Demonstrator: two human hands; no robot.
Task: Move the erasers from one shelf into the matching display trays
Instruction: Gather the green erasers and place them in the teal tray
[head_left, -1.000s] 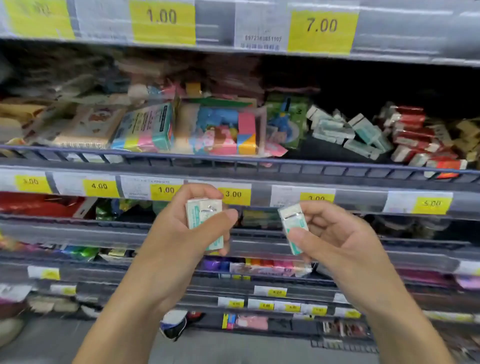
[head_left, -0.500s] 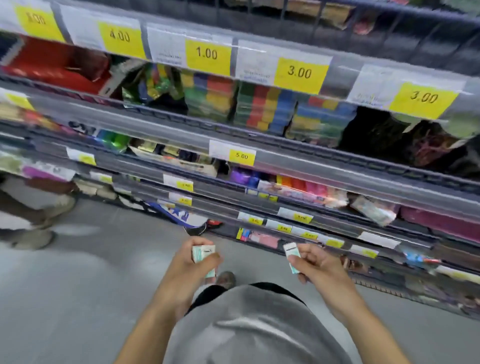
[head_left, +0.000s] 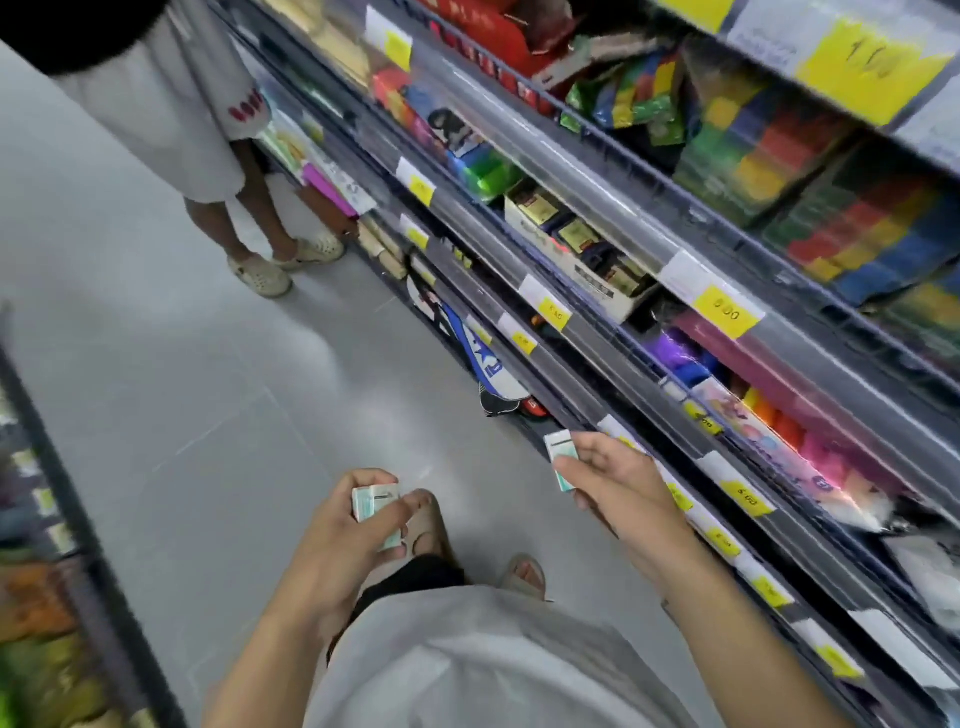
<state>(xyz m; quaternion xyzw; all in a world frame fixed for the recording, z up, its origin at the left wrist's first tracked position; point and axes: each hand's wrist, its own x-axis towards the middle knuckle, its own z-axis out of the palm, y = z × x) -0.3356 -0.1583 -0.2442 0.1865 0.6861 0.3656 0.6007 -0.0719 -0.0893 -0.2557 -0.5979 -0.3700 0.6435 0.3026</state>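
Two small boxed erasers in hand, both white with teal print. Left eraser (head_left: 377, 512): gripped in the left hand (head_left: 337, 540), fingers curled behind the box, thumb across its front face, held over the floor (head_left: 208, 364) at about waist level; whether it is one box or a small stack cannot be told. Right eraser (head_left: 562, 460): pinched at its lower end by the right hand (head_left: 618, 488), thumb on the front and fingers behind, top end sticking up free, just beside the lower shelf rails (head_left: 753, 525). Neither eraser is in a tray; no matching display tray for this teal-and-white type is identifiable, as the frame is motion-blurred. Shelving runs diagonally on the right: yellow price tags (head_left: 724, 312) along the rails, stacked multicoloured blocks (head_left: 857, 228) on the upper tier, an open carton of dark packets (head_left: 582, 249) below, pink and orange items (head_left: 800, 431) lower down. A second person's legs and light shoes (head_left: 265, 275) stand further along the aisle. Judgement: transport phase, boxes picked up but not yet placed. To do it well: settle the view first and find the tray by matching print and colour, not by price tag alone; place one eraser at a time, right hand leading since it is nearer the shelf; keep the pinch low so the free end enters the tray first; line it up with boxes already there; mind the other person when moving along the aisle.
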